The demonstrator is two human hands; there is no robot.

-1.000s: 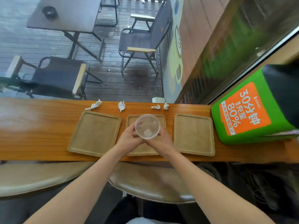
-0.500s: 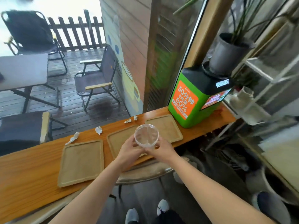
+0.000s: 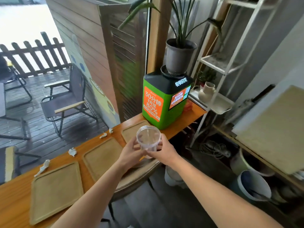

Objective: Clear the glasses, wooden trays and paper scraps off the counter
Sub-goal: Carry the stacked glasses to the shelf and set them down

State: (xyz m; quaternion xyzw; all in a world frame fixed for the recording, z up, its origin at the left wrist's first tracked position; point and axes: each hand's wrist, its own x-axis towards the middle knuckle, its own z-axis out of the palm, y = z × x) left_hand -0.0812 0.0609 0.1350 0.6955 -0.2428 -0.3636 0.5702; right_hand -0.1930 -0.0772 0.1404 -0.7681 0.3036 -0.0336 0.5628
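Observation:
A clear glass (image 3: 148, 139) is held upright in the air past the counter's near edge, my left hand (image 3: 130, 154) and my right hand (image 3: 162, 152) both wrapped around its lower part. Three wooden trays lie in a row on the orange wooden counter (image 3: 14, 199): a left tray (image 3: 56, 190), a middle tray (image 3: 103, 155) and a right tray (image 3: 131, 130) partly hidden behind the glass. Several crumpled paper scraps sit along the counter's far edge, among them one (image 3: 42, 167) by the left tray, one (image 3: 72, 152) further right and two small ones (image 3: 103, 136) near the right tray.
A green charging kiosk (image 3: 162, 102) with a potted plant (image 3: 179, 56) on top stands at the counter's right end. A white shelf rack (image 3: 218, 71) stands beyond it. Round stools (image 3: 139, 173) sit under the counter; a bin (image 3: 253, 186) and a bucket are on the floor at the right.
The view has swung right and up. Both hands have lifted the glass off the middle tray and carried it toward the counter's near edge and right.

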